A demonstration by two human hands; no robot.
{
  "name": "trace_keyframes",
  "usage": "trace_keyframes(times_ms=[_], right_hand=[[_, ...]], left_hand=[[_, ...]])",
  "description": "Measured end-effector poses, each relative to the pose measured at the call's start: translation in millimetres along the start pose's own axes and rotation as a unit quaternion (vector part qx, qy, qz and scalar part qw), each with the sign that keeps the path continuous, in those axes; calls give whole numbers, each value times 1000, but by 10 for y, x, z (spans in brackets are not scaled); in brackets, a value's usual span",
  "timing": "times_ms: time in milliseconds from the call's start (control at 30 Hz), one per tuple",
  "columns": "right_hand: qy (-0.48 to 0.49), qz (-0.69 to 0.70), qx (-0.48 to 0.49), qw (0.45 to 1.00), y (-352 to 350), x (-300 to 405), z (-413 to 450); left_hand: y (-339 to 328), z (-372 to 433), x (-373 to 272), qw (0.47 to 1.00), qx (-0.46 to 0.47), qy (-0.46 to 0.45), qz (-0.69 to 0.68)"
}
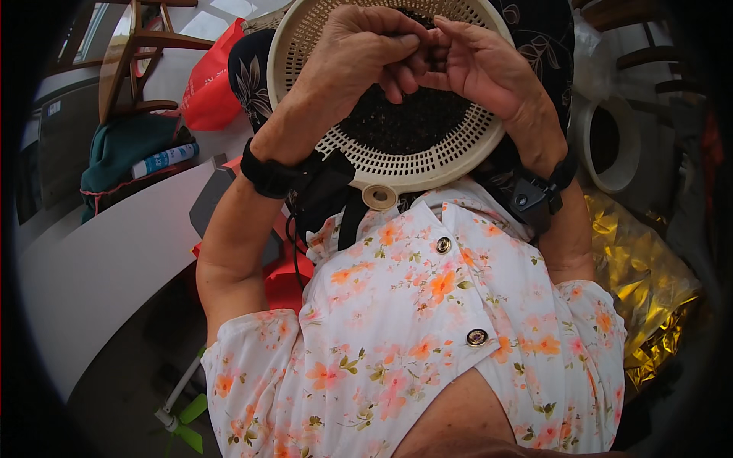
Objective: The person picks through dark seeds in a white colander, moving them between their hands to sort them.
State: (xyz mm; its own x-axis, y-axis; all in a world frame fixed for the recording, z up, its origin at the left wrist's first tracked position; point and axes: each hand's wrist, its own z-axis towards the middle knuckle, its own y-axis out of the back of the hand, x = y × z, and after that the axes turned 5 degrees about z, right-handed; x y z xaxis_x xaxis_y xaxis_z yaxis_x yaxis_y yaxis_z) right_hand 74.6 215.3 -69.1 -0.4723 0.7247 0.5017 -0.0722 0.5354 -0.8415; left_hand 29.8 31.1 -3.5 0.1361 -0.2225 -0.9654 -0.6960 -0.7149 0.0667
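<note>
A round cream plastic colander [424, 172] rests on my lap, with small dark grains or seeds [406, 123] in its middle. My left hand [369, 48] is above it, with thumb and forefinger pinched together. Palm up and fingers curled, my right hand [478, 66] meets the left fingertips over the dark contents. Anything small between the fingers is hidden. A black strap [269, 172] circles my left wrist, and a strap with a black device [532, 197] sits on my right wrist.
A red bag [215, 80] and a wooden chair [137, 57] stand at the far left. Nearby, a blue-and-white tube or can [166, 159] lies on green cloth [129, 140]. To the right are a pale bucket [627, 149] with dark contents and a gold foil bag [635, 275].
</note>
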Motion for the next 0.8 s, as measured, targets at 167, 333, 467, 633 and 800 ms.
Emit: trace_keyframes(times_ms=[167, 333, 467, 633, 800], right_hand=[[-4, 24, 17, 1000, 25, -9, 6], [-3, 35, 26, 999, 32, -4, 5], [-4, 60, 40, 997, 8, 8, -11], [-12, 71, 30, 997, 11, 9, -2], [-11, 66, 13, 998, -19, 16, -7]], left_hand=[[10, 1, 4, 1000, 0, 12, 1], [15, -7, 2, 1000, -4, 19, -10], [27, -44, -40, 1000, -12, 3, -2], [42, -88, -96, 997, -43, 3, 71], [14, -195, -210, 992, -27, -6, 119]])
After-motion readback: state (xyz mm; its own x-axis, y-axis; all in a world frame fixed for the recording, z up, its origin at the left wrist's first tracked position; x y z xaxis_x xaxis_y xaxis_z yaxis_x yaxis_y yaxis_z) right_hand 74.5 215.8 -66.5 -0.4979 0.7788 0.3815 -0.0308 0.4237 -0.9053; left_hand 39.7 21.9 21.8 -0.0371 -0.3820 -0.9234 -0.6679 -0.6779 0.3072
